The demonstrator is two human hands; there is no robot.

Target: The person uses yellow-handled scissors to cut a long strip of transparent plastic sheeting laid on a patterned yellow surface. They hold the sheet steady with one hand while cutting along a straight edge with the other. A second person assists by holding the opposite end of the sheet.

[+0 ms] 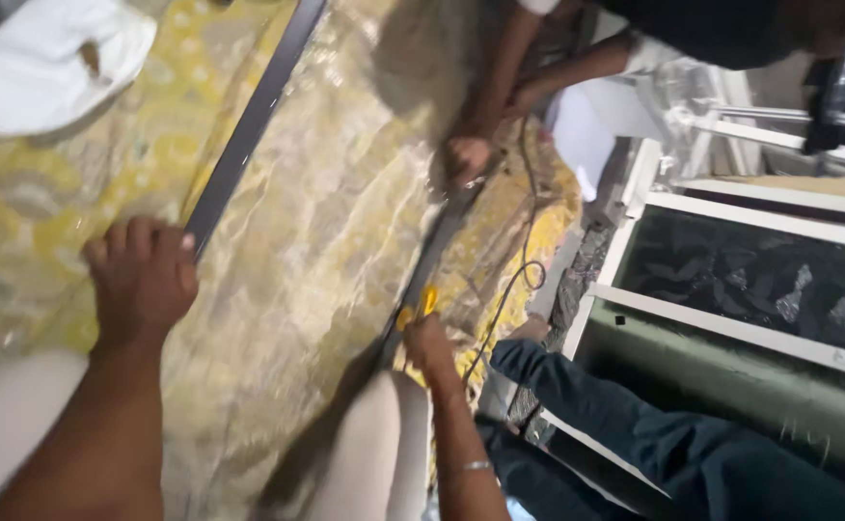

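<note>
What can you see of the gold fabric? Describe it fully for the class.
The gold fabric is shiny, woven-looking cloth with a pale yellow floral pattern, spread flat and slightly wrinkled. Two dark bars lie along it. The left hand presses on it beside one bar; the right hand, gripping a yellow tool, works at its right edge. Another person's hand presses it farther up.

Rt side of frame: white-framed panel w/ dark patterned fabric, olive-green fabric roll just below it. Upper rt: more white frame rails & clear plastic wrap. Upper left: crumpled white cloth. Light warm, blurry overall.
</note>
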